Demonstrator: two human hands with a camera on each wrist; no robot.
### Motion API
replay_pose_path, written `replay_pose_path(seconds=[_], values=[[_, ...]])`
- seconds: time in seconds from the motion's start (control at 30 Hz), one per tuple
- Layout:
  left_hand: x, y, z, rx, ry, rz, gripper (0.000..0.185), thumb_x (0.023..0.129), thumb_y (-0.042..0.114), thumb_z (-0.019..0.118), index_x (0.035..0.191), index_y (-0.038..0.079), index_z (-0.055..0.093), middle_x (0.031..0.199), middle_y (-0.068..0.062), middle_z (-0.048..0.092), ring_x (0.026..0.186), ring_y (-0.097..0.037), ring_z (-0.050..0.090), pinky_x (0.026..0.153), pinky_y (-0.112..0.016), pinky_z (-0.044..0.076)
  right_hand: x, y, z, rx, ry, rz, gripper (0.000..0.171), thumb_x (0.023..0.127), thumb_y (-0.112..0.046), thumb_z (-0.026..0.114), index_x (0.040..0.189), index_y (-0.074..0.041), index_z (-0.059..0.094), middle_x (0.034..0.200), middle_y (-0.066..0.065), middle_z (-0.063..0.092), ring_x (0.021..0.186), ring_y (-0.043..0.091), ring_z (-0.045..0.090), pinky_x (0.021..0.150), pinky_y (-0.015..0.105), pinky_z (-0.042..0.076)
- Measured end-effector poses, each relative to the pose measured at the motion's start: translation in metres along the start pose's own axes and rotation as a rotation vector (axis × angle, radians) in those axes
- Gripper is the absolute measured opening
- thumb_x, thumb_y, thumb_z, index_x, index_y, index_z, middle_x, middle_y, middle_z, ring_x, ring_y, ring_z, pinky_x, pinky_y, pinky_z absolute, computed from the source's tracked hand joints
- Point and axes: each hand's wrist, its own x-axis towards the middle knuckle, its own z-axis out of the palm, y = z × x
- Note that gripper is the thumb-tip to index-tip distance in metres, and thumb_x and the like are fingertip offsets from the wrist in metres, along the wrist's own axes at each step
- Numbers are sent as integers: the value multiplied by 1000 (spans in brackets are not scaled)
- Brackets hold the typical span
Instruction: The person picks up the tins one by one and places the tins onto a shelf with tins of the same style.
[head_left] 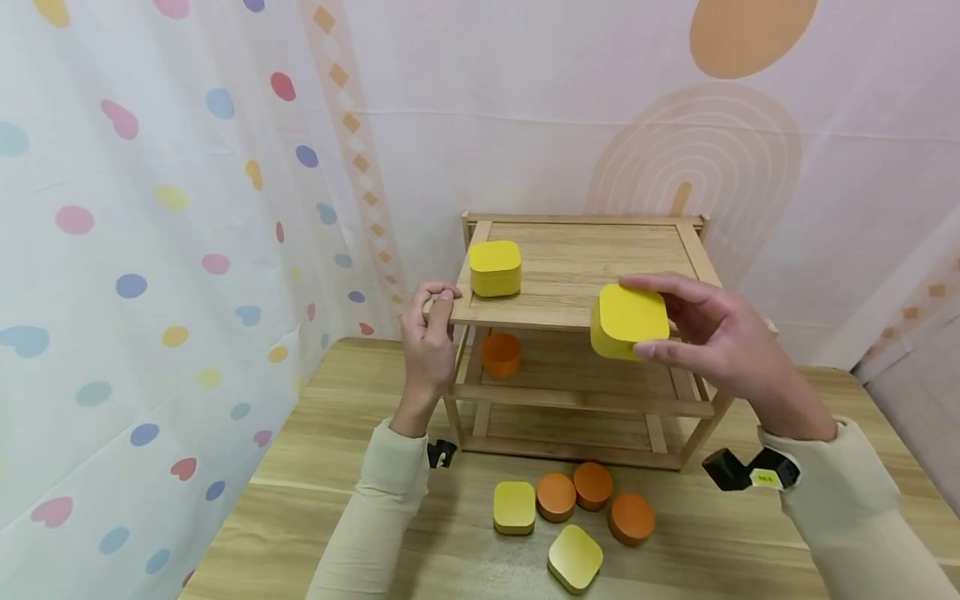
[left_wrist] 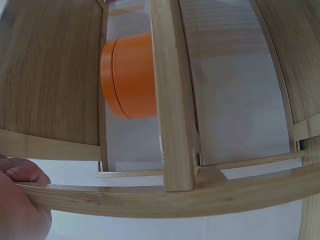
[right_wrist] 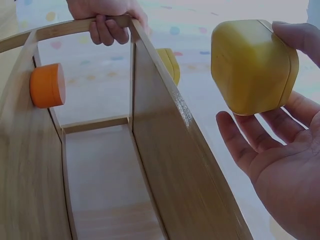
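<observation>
My left hand (head_left: 431, 337) grips the front left corner of a wooden shelf rack (head_left: 600, 250), its fingers curled over the top board's edge. Between thumb and fingers, my right hand (head_left: 723, 337) holds a yellow rounded-square tin (head_left: 630, 321), raised in front of the top board's right half. The right wrist view shows this yellow tin (right_wrist: 252, 67) apart from the rack. Another yellow tin (head_left: 495, 271) sits on the top board, close to my left hand. An orange round tin (head_left: 501, 356) stands on the middle shelf at the left.
On the wooden table (head_left: 315, 467), before the rack, lie two more yellow square tins (head_left: 514, 507) (head_left: 575, 558) and several orange round tins (head_left: 631, 518). A patterned curtain (head_left: 187, 250) hangs at the left and behind the rack.
</observation>
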Motion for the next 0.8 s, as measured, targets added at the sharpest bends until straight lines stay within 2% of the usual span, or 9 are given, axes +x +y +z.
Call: replay_pose_path(seconds=[0.17,0.53,0.8], values=[[0,2,2,0,3,0,28,104,18,42,97,-3,59,54,-2,38,43,-11,30,42,-22,26,17,1,3,-45,29,97,57,83,14,68,137,2,55,129,8,60,100,19,60,89,19,50],[-1,4,2,3,2,-6,28,104,19,42,98,-2,60,53,-1,36,43,-12,29,41,-22,26,47,4,11,-54,19,187,51,91,-4,67,140,-3,54,128,11,58,96,20,60,80,20,52],[-1,5,1,1,5,1,29,104,20,42,97,-1,60,54,-1,37,43,-12,30,42,-23,26,67,12,18,-61,40,282,53,92,-9,68,142,-8,52,137,9,54,109,20,60,86,20,52]])
